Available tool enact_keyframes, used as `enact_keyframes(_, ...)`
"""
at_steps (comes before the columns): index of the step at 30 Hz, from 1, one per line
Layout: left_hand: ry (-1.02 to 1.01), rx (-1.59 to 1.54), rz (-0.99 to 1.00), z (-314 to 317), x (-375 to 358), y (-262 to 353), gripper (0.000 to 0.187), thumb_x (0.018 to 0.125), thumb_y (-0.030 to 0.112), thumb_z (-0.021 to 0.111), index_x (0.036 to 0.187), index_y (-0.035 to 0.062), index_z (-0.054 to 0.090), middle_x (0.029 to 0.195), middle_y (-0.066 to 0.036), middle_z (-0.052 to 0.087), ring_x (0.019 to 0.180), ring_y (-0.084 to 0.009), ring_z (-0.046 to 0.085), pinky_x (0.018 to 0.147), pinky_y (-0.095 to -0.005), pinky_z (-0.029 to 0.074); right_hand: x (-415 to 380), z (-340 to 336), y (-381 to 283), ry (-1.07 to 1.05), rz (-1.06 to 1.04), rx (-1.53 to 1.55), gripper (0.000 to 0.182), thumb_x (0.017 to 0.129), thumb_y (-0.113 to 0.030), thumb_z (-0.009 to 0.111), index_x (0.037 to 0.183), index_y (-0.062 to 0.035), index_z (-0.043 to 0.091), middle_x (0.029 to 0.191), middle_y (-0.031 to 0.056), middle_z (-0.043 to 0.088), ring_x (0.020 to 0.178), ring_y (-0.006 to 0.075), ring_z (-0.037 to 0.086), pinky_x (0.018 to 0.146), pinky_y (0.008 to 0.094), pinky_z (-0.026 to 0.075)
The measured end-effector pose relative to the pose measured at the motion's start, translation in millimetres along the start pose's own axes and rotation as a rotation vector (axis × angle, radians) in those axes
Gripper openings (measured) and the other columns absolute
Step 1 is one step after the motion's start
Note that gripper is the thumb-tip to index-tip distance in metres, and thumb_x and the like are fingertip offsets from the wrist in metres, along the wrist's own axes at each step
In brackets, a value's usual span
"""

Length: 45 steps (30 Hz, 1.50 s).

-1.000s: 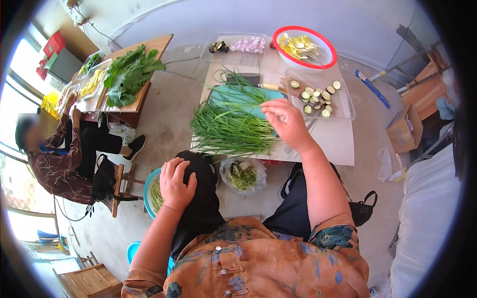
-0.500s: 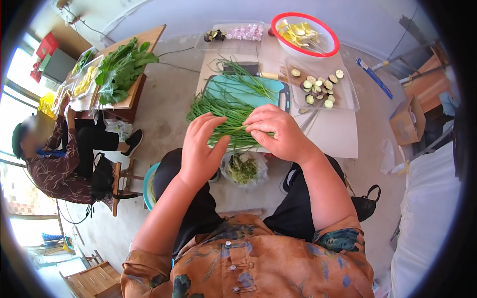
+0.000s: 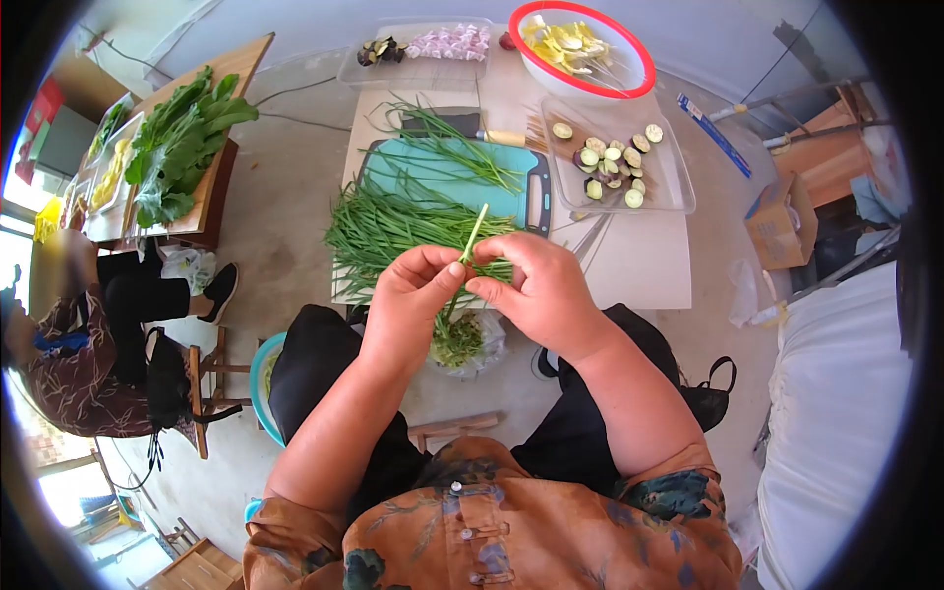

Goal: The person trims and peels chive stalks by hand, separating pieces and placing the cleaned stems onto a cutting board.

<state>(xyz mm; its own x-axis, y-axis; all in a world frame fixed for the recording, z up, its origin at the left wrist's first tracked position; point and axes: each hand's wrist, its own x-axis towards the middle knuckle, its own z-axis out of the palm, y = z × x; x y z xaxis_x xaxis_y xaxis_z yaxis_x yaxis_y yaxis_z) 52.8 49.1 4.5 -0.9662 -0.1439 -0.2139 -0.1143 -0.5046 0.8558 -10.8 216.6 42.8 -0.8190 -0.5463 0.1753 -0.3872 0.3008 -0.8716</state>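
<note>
Both hands meet at the near edge of the table. My left hand [image 3: 418,295] is closed, thumb and fingers pinching a few garlic chives [image 3: 476,228] whose pale stem ends point up and away. My right hand [image 3: 531,285] pinches the same stems just beside it; its fingertips are partly hidden. Beyond and left of the hands spreads a large pile of green chives [image 3: 393,221]. It overlaps a teal cutting board [image 3: 433,172], where more loose chives lie. A knife with a wooden handle [image 3: 504,138] rests at the board's far edge.
A clear tray of eggplant slices [image 3: 669,197] stands to the right. Behind are a red-rimmed bowl [image 3: 649,74] and a tray of pink pieces [image 3: 447,44]. A plastic bag with greens [image 3: 462,344] sits below. A person [image 3: 88,364] sits at the left beside leafy greens [image 3: 187,147].
My left hand has gone from spread fingers to a pinch, moving right to meet my right hand. The held stems now point upward. The whole view has shifted slightly.
</note>
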Motion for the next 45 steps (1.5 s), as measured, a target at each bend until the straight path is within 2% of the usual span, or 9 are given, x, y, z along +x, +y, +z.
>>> enact_keyframes(2, 0.008, -0.014, -0.009, -4, 4, -8, 0.007, 0.094, 0.005, 0.065, 0.100, 0.0019, 0.064, 0.092, -0.003, 0.068, 0.087, -0.0096, 0.063, 0.081, -0.0239, 0.049, 4, 8, 7, -0.020, 0.069, 0.013, 0.017, 0.083, -0.013, 0.073, 0.093, -0.0020, 0.066, 0.078, 0.0114, 0.066, 0.073, 0.0291, 0.065, 0.064, 0.0373, 0.051)
enact_keyframes(5, 0.032, -0.030, -0.026, -9, 5, -12, 0.006, 0.093, 0.005, 0.066, 0.099, 0.0025, 0.064, 0.092, -0.003, 0.068, 0.085, -0.0086, 0.062, 0.080, -0.0230, 0.048, 10, 7, 11, 0.003, 0.048, -0.070, 0.013, 0.083, -0.010, 0.072, 0.091, -0.0025, 0.066, 0.080, 0.0116, 0.066, 0.072, 0.0293, 0.065, 0.063, 0.0372, 0.050)
enact_keyframes(7, 0.008, -0.013, -0.069, -13, 5, -13, 0.008, 0.094, 0.004, 0.063, 0.102, 0.0017, 0.063, 0.100, -0.007, 0.070, 0.092, -0.0117, 0.063, 0.088, -0.0269, 0.050, 13, 9, 16, 0.042, 0.023, -0.077, 0.010, 0.083, -0.009, 0.071, 0.089, -0.0031, 0.065, 0.079, 0.0113, 0.065, 0.070, 0.0290, 0.064, 0.061, 0.0369, 0.050)
enact_keyframes(10, 0.020, -0.004, -0.090, -13, 4, -11, 0.008, 0.094, 0.004, 0.063, 0.102, 0.0018, 0.063, 0.103, -0.009, 0.070, 0.091, -0.0126, 0.064, 0.088, -0.0280, 0.050, 18, 7, 17, 0.088, -0.033, -0.153, 0.008, 0.083, -0.007, 0.070, 0.086, -0.0035, 0.064, 0.079, 0.0100, 0.065, 0.068, 0.0277, 0.063, 0.058, 0.0364, 0.048)
enact_keyframes(23, -0.007, -0.032, -0.133, -14, -1, -10, 0.008, 0.094, 0.005, 0.064, 0.102, 0.0032, 0.063, 0.106, -0.011, 0.069, 0.091, -0.0129, 0.064, 0.088, -0.0287, 0.049, 24, 9, 25, 0.198, -0.042, -0.048, 0.009, 0.083, -0.006, 0.071, 0.088, -0.0027, 0.065, 0.079, 0.0101, 0.065, 0.067, 0.0258, 0.063, 0.058, 0.0339, 0.048)
enact_keyframes(29, 0.005, 0.021, -0.136, -9, -4, -6, 0.007, 0.093, 0.004, 0.065, 0.100, 0.0034, 0.063, 0.105, -0.010, 0.069, 0.090, -0.0124, 0.063, 0.087, -0.0278, 0.049, 23, 3, 25, 0.253, 0.010, 0.022, 0.007, 0.088, -0.006, 0.070, 0.090, -0.0012, 0.065, 0.080, 0.0087, 0.066, 0.063, 0.0159, 0.060, 0.056, 0.0276, 0.047)
enact_keyframes(34, -0.002, 0.064, -0.110, -8, -5, -4, 0.008, 0.092, 0.002, 0.066, 0.100, 0.0033, 0.063, 0.103, -0.006, 0.069, 0.090, -0.0114, 0.063, 0.085, -0.0262, 0.050, 22, 3, 26, 0.274, 0.103, 0.228, 0.010, 0.093, -0.008, 0.067, 0.090, 0.0005, 0.064, 0.076, 0.0012, 0.063, 0.064, 0.0054, 0.056, 0.056, 0.0219, 0.044)
enact_keyframes(41, -0.004, 0.138, -0.033, -8, -7, -2, 0.009, 0.091, 0.001, 0.067, 0.099, 0.0037, 0.062, 0.106, -0.004, 0.067, 0.092, -0.0093, 0.062, 0.086, -0.0245, 0.050, 19, 4, 28, 0.298, 0.167, 0.431, 0.011, 0.096, -0.012, 0.065, 0.095, -0.0020, 0.063, 0.079, -0.0008, 0.065, 0.063, 0.0020, 0.053, 0.055, 0.0189, 0.044)
enact_keyframes(45, -0.016, 0.155, -0.009, -11, -7, -3, 0.009, 0.092, 0.001, 0.067, 0.099, 0.0034, 0.063, 0.108, -0.004, 0.067, 0.093, -0.0086, 0.062, 0.086, -0.0240, 0.049, 19, 5, 26, 0.318, 0.138, 0.557, 0.011, 0.098, -0.014, 0.061, 0.098, -0.0033, 0.059, 0.088, 0.0029, 0.067, 0.064, 0.0027, 0.052, 0.058, 0.0186, 0.045)
